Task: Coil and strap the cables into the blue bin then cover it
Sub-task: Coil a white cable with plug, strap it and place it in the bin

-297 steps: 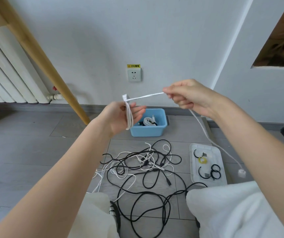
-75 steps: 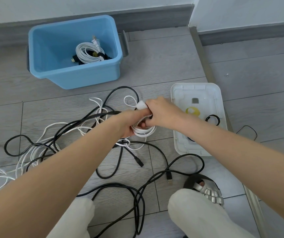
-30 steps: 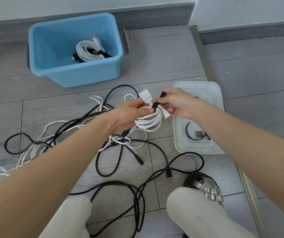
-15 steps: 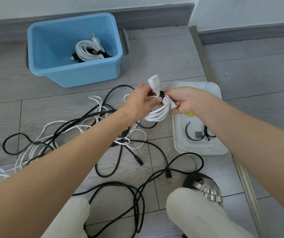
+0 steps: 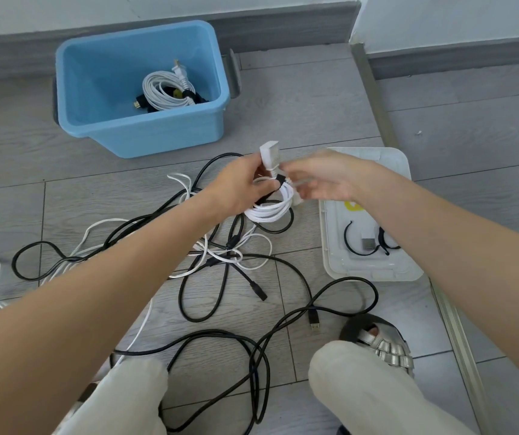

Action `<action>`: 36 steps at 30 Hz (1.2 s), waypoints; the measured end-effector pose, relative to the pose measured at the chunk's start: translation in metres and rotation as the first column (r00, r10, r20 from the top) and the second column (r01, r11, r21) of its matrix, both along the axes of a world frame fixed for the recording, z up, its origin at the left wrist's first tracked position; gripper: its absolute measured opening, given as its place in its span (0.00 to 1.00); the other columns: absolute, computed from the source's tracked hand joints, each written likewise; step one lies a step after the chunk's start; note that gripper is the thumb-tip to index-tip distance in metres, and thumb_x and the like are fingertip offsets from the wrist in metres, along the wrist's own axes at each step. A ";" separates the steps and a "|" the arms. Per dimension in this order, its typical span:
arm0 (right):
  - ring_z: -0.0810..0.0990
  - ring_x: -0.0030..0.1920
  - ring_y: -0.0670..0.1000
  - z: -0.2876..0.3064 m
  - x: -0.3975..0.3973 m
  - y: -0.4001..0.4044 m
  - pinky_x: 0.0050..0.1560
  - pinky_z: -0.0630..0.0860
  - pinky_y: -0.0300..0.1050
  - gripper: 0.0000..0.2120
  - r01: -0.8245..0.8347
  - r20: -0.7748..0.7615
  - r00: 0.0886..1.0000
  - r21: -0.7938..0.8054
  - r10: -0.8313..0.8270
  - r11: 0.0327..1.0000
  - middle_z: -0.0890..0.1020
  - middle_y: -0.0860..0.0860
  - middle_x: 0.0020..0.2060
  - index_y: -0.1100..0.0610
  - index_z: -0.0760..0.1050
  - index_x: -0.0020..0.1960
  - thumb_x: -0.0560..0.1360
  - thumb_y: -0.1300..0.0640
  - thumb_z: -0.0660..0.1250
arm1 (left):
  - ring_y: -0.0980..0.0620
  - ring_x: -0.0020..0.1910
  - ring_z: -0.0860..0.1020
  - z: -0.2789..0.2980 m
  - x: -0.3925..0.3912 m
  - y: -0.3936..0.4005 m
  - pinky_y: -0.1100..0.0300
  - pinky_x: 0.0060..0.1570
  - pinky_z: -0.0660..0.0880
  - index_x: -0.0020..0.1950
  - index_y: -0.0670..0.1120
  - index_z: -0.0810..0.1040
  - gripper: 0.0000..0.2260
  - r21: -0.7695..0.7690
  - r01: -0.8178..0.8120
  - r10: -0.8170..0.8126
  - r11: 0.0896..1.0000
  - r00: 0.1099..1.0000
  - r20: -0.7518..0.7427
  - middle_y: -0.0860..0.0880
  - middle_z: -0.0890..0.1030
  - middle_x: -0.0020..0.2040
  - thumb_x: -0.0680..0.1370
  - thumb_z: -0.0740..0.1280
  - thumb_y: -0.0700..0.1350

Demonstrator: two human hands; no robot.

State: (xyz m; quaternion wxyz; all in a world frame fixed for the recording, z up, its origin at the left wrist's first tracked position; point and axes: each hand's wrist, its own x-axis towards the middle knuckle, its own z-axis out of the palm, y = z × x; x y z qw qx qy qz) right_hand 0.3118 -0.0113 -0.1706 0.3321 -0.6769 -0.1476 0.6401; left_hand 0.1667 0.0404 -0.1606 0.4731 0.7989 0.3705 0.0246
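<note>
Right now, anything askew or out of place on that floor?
Mostly the loose cables: black and white leads lie tangled together on the floor, uncoiled. The white lid lies off the blue bin, holding spare straps. The left hand holds a white coil with a black strap around it. No damage visible.

The floor is made of long grey boards that look like wood, with thin dark lines between them. At the top of the frame a white wall meets the floor, with a dark grey strip along its bottom. A thin metal strip runs down the floor on the right side. Soft, even light fills the room.
</note>
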 end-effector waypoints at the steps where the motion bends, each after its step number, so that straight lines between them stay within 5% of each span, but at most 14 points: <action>1: 0.77 0.34 0.49 0.007 -0.004 0.002 0.33 0.76 0.38 0.05 -0.058 0.055 0.997 0.046 0.056 0.997 0.78 0.54 0.39 0.61 0.73 0.52 0.77 0.62 0.64 | 0.51 0.47 0.75 -0.002 -0.002 0.001 0.63 0.46 0.68 0.59 0.39 0.74 0.11 0.016 -0.024 0.024 1.000 1.000 -0.018 0.47 0.78 0.50 0.78 0.65 0.41; 6: 0.75 0.38 0.50 0.012 -0.023 0.000 0.39 0.71 0.43 0.10 -0.294 0.314 0.922 0.185 0.227 0.938 0.76 0.50 0.42 0.56 0.73 0.47 0.72 0.70 0.66 | 0.52 0.42 0.74 -0.013 -0.007 0.006 0.62 0.38 0.67 0.55 0.40 0.77 0.09 -0.021 -0.229 0.227 0.973 0.972 -0.067 0.48 0.77 0.44 0.77 0.67 0.43; 10: 0.75 0.46 0.50 0.007 -0.029 0.002 0.44 0.67 0.39 0.14 -0.584 0.711 0.608 0.098 0.354 0.805 0.78 0.49 0.49 0.57 0.74 0.53 0.69 0.67 0.67 | 0.52 0.41 0.76 -0.015 -0.008 0.003 0.64 0.42 0.72 0.53 0.39 0.77 0.07 -0.300 -0.403 0.418 0.865 0.908 -0.014 0.46 0.79 0.42 0.76 0.67 0.37; 12: 0.75 0.50 0.52 0.006 -0.031 0.002 0.44 0.64 0.38 0.15 -0.689 0.821 0.465 0.100 0.332 0.718 0.78 0.53 0.51 0.61 0.72 0.56 0.70 0.67 0.66 | 0.51 0.39 0.78 -0.013 -0.008 0.003 0.62 0.43 0.76 0.49 0.38 0.77 0.04 -0.523 -0.428 0.511 0.737 0.860 0.016 0.44 0.80 0.41 0.76 0.66 0.33; 15: 0.74 0.51 0.54 0.007 -0.032 -0.003 0.49 0.69 0.45 0.15 -0.745 0.885 0.381 0.122 0.269 0.655 0.75 0.54 0.53 0.61 0.69 0.55 0.71 0.67 0.66 | 0.57 0.31 0.81 -0.007 -0.010 0.006 0.66 0.35 0.78 0.43 0.39 0.76 0.05 -0.707 -0.401 0.588 0.582 0.808 0.025 0.48 0.82 0.33 0.76 0.64 0.31; 19: 0.75 0.45 0.56 0.006 -0.035 -0.009 0.43 0.73 0.50 0.09 -0.780 0.938 0.318 0.178 0.135 0.601 0.70 0.53 0.51 0.60 0.71 0.50 0.72 0.63 0.68 | 0.57 0.31 0.81 -0.006 -0.014 0.010 0.65 0.40 0.78 0.42 0.38 0.76 0.04 -0.749 -0.388 0.606 0.536 0.795 0.022 0.48 0.82 0.31 0.76 0.65 0.32; 23: 0.77 0.47 0.54 0.005 -0.036 -0.010 0.46 0.75 0.50 0.05 -0.786 0.937 0.345 0.254 0.059 0.563 0.73 0.54 0.48 0.60 0.74 0.42 0.71 0.64 0.70 | 0.52 0.35 0.77 -0.007 -0.016 0.013 0.62 0.40 0.77 0.43 0.38 0.76 0.03 -0.725 -0.394 0.579 0.565 0.815 0.008 0.44 0.79 0.38 0.76 0.65 0.33; 28: 0.74 0.42 0.51 0.002 -0.036 -0.010 0.44 0.73 0.51 0.04 -0.776 0.930 0.366 0.284 0.037 0.563 0.77 0.54 0.46 0.63 0.76 0.46 0.72 0.63 0.69 | 0.53 0.32 0.77 -0.005 -0.018 0.015 0.64 0.34 0.78 0.46 0.36 0.75 0.04 -0.760 -0.390 0.544 0.520 0.837 -0.057 0.43 0.78 0.37 0.78 0.61 0.32; 32: 0.77 0.43 0.55 0.000 -0.039 -0.011 0.45 0.72 0.50 0.05 -0.747 0.907 0.419 0.321 0.037 0.582 0.78 0.54 0.44 0.63 0.76 0.47 0.72 0.63 0.68 | 0.56 0.29 0.81 -0.003 -0.022 0.013 0.66 0.35 0.78 0.49 0.37 0.74 0.05 -0.846 -0.331 0.518 0.419 0.852 -0.077 0.46 0.82 0.32 0.78 0.60 0.31; 36: 0.77 0.40 0.52 0.004 -0.039 -0.007 0.42 0.72 0.43 0.04 -0.626 0.836 0.549 0.397 0.017 0.671 0.76 0.48 0.38 0.62 0.75 0.45 0.73 0.62 0.69 | 0.54 0.34 0.82 0.002 -0.025 0.014 0.64 0.41 0.79 0.52 0.37 0.75 0.07 -0.910 -0.241 0.515 0.337 0.856 -0.036 0.44 0.83 0.41 0.79 0.59 0.34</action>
